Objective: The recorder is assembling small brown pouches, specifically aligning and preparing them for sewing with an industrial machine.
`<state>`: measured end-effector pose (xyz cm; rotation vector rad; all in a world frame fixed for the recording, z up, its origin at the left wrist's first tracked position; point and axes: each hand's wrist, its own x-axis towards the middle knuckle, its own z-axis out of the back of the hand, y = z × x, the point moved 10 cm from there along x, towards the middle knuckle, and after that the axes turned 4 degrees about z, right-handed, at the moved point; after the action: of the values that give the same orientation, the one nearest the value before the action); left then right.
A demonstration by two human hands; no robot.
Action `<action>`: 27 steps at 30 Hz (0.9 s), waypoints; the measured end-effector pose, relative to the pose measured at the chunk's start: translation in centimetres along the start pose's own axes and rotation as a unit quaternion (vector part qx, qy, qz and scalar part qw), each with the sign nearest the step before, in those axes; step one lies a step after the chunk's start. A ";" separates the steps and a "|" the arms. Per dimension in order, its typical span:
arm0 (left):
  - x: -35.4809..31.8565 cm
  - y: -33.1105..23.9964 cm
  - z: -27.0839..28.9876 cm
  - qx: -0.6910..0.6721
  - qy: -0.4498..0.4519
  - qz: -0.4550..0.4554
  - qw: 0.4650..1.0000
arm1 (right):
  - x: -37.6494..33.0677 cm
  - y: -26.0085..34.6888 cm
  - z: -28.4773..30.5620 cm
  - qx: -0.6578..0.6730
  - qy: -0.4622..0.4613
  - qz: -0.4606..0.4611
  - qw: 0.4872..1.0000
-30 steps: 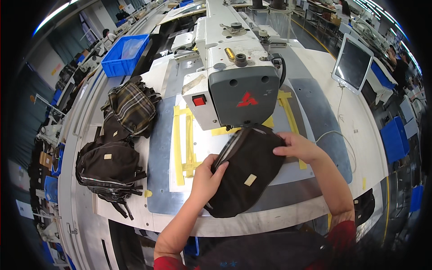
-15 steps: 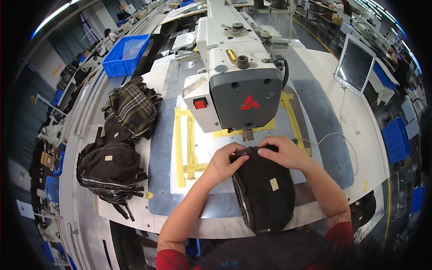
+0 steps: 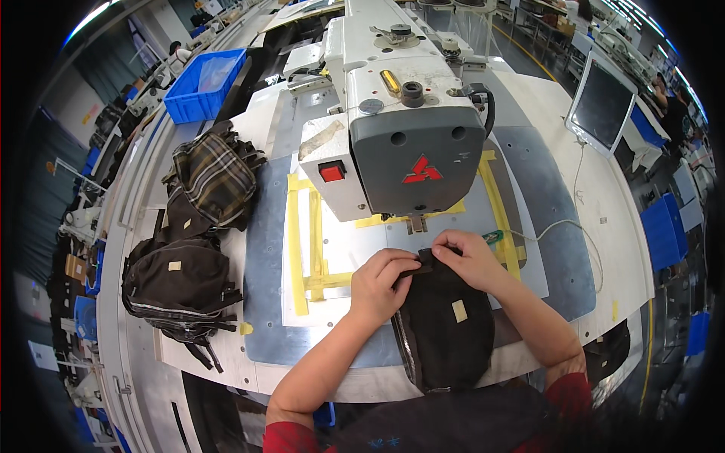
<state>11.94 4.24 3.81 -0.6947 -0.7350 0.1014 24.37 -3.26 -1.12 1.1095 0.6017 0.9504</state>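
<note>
A dark brown backpack (image 3: pixel 445 340) with a small pale label patch lies across the near edge of the machine bed. Its top end is pinched between both hands. My left hand (image 3: pixel 380 285) curls its fingers and thumb round the left part of that edge. On the right part, my right hand (image 3: pixel 470 260) grips with thumb and fingertips close together. A short dark fold of fabric or strap (image 3: pixel 425 260) shows between the hands. Just beyond them is the presser foot (image 3: pixel 416 223) of a large sewing machine (image 3: pixel 418 162). A small green tool (image 3: pixel 493 237) lies beside my right hand.
Several dark backpacks, one a plaid-fronted backpack (image 3: pixel 217 175), are piled on the left. Behind them sits a blue crate (image 3: pixel 205 87). Yellow tape (image 3: pixel 296 249) frames the white plate under the machine. A tablet-like screen (image 3: pixel 602 102) and a cable (image 3: pixel 578 223) are on the right.
My left hand has turned and its fingers now curl more over the backpack's top edge. My right hand has shifted slightly, and more of the green tool shows. The view has tilted a little.
</note>
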 end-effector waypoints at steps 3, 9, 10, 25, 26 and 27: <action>0.1 1.8 -0.8 -0.051 0.015 0.090 0.995 | -0.2 1.8 0.0 -0.003 0.000 0.033 0.999; -0.8 3.9 -2.9 -0.152 0.089 0.215 0.961 | -0.5 3.5 -0.1 -0.067 -0.036 0.127 0.989; -0.9 4.0 -2.8 -0.151 0.089 0.216 0.960 | -0.7 4.0 0.0 -0.095 -0.057 0.164 0.980; -1.8 5.7 -2.3 -0.327 0.058 0.277 0.902 | -0.3 3.4 -0.5 -0.002 -0.013 0.138 0.990; -2.0 6.1 -2.8 -0.350 0.068 0.312 0.881 | -0.3 3.4 -0.5 -0.002 -0.012 0.138 0.990; -2.2 6.5 -3.3 -0.372 0.078 0.345 0.858 | -0.3 3.6 -0.4 -0.009 -0.017 0.152 0.988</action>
<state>13.38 6.77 -3.26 -1.6797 -0.3127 0.4264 22.70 -2.84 2.08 1.2209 0.4003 1.1936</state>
